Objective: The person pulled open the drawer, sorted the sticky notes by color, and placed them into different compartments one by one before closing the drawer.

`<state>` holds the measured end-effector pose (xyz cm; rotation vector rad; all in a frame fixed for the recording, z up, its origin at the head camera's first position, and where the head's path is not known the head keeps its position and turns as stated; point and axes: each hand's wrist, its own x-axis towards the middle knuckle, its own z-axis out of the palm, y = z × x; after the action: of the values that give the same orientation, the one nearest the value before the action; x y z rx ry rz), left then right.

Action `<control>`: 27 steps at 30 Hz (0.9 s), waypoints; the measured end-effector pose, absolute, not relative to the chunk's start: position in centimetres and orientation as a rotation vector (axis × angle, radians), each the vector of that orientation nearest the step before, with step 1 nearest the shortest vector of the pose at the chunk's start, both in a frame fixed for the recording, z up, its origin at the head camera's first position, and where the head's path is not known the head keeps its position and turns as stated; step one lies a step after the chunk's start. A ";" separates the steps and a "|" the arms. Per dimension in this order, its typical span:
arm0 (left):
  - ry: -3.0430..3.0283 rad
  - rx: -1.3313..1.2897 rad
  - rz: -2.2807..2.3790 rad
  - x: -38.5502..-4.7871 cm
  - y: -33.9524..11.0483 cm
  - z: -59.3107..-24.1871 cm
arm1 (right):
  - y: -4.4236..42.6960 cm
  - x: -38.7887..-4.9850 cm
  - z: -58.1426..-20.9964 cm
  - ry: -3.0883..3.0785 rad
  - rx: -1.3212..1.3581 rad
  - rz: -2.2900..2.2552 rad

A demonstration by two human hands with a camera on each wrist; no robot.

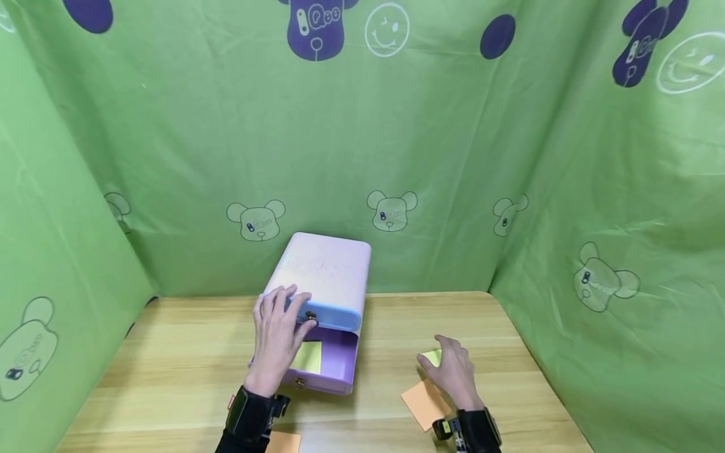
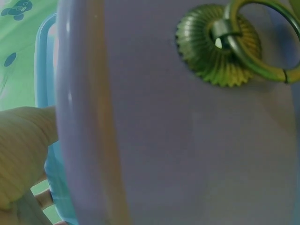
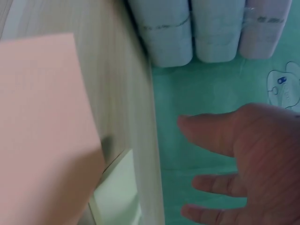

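Left hand (image 1: 276, 333): fingers spread, at the left front corner of the pink drawer box (image 1: 328, 267), thumb by the ring pull (image 1: 310, 314) of the blue top drawer (image 1: 340, 318); can't tell if thumb touches it. Purple lower drawer (image 1: 341, 352) pulled out, yellow note (image 1: 308, 358) inside. Right hand (image 1: 454, 372): thumb and fingers spread at the yellow pad (image 1: 433, 357), contact unclear. Orange pad (image 1: 423, 404) just beside it on the table (image 1: 181, 358). Second orange pad (image 1: 284, 443) near left wrist.
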<state>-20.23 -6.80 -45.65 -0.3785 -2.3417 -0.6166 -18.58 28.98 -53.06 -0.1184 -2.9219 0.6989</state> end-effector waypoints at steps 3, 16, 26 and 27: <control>-2.346 -0.379 -0.620 -20.2 -6.8 -45.6 | 29.3 -18.9 -53.3 -2.965 -0.186 0.679; -2.383 -0.362 -0.649 -20.3 -6.8 -45.5 | 30.7 -20.3 -53.3 -3.067 -0.392 0.714; -2.374 -0.363 -0.657 -20.2 -6.8 -45.5 | 30.9 -20.4 -53.5 -3.108 -0.430 0.713; -2.366 -0.365 -0.655 -20.2 -6.8 -45.5 | 30.9 -20.4 -53.5 -3.104 -0.429 0.712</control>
<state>-20.19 -6.79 -45.48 -0.3649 -2.3657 -0.6546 -20.42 30.94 -53.54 -0.4290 -3.1042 0.7121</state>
